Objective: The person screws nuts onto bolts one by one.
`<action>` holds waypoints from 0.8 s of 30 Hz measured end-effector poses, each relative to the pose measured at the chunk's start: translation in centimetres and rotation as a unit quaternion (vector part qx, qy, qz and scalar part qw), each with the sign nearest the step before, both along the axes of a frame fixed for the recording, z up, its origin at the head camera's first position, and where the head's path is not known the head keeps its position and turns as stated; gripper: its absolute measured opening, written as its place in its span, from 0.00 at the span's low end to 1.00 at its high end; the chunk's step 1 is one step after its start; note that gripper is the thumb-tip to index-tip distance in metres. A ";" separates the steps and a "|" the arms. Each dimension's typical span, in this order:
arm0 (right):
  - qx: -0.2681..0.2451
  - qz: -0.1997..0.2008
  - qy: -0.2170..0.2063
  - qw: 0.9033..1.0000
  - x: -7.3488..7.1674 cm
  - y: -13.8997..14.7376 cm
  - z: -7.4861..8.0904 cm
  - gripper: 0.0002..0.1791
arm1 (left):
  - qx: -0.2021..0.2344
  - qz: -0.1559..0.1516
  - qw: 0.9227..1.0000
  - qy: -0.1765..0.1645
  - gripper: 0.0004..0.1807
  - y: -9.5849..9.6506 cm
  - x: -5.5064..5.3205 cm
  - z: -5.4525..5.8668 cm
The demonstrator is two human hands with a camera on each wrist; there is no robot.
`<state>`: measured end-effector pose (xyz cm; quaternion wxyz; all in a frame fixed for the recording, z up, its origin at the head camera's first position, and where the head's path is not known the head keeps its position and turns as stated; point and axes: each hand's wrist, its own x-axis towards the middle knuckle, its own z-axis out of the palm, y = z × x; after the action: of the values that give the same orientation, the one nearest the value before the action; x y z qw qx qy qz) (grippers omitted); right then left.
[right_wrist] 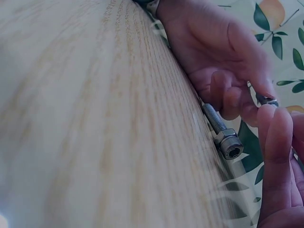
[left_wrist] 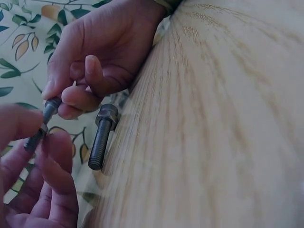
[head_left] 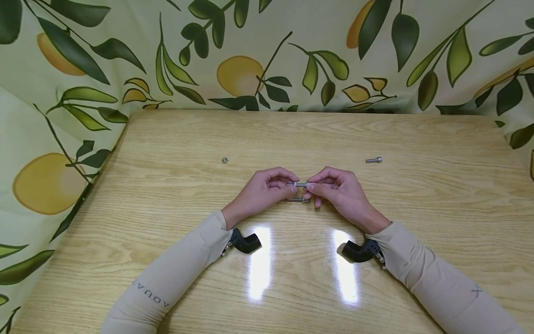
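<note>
Between the two hands is a metal socket-head bolt (head_left: 302, 184) with a hex nut (head_left: 295, 184) on its shaft. My right hand (head_left: 340, 190) pinches the bolt's head end between thumb and fingers. From the other side, my left hand (head_left: 267, 189) pinches at the nut and the threaded end, its fingertips close around them in the left wrist view. Just below the hands on the table lies a second bolt (left_wrist: 99, 145), with a nut (right_wrist: 224, 136) run up against its head. The held bolt's head is mostly covered by fingers.
A loose nut (head_left: 225, 160) lies on the wooden table (head_left: 175, 139) at the back left. Another bolt (head_left: 374, 160) lies at the back right. A leaf-and-fruit patterned cloth (head_left: 308, 28) hangs behind and beside the table. Black wrist devices (head_left: 246, 242) sit under both sleeves.
</note>
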<state>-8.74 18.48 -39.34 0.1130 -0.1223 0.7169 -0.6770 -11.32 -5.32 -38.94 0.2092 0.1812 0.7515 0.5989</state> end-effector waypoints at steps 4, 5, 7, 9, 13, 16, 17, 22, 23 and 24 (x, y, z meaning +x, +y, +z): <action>0.003 -0.002 0.001 1.000 0.0 0.1 0.0 0.09 | 0.012 0.000 1.000 0.005 0.15 0.0 0.0 0.1; 0.002 -0.002 0.000 1.000 0.0 0.1 0.0 0.09 | 0.015 0.002 1.000 0.003 0.15 0.0 -0.1 0.1; 0.000 -0.004 -0.001 1.000 0.0 0.1 0.0 0.09 | 0.021 0.009 1.000 -0.003 0.14 0.0 -0.1 0.3; -0.001 -0.007 0.000 1.000 0.0 0.2 -0.1 0.09 | 0.024 0.014 1.000 -0.008 0.13 0.1 -0.2 0.4; -0.001 -0.015 0.003 1.000 0.0 0.3 -0.1 0.09 | 0.024 0.013 1.000 -0.011 0.13 0.3 -0.4 0.6; -0.005 -0.019 0.003 1.000 0.1 0.3 -0.1 0.09 | 0.017 0.006 1.000 -0.013 0.14 0.8 -0.4 0.6; -0.006 -0.020 0.004 1.000 0.1 0.3 -0.1 0.08 | 0.013 0.005 1.000 -0.015 0.15 1.0 -0.4 0.6; -0.019 -0.030 0.005 0.999 0.1 0.2 -0.2 0.07 | 0.014 0.011 0.999 -0.027 0.15 1.8 -0.2 0.7; -0.022 -0.032 0.006 0.999 0.0 0.2 -0.2 0.07 | 0.016 0.014 0.999 -0.028 0.14 1.8 -0.2 0.7; -0.026 -0.033 0.006 0.999 0.0 0.2 -0.2 0.07 | 0.019 0.017 0.999 -0.028 0.14 1.9 -0.1 0.7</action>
<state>-8.72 18.69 -39.58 0.0831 -0.1054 0.7035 -0.6980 -11.44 -3.38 -38.21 0.2162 0.1555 0.7366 0.6217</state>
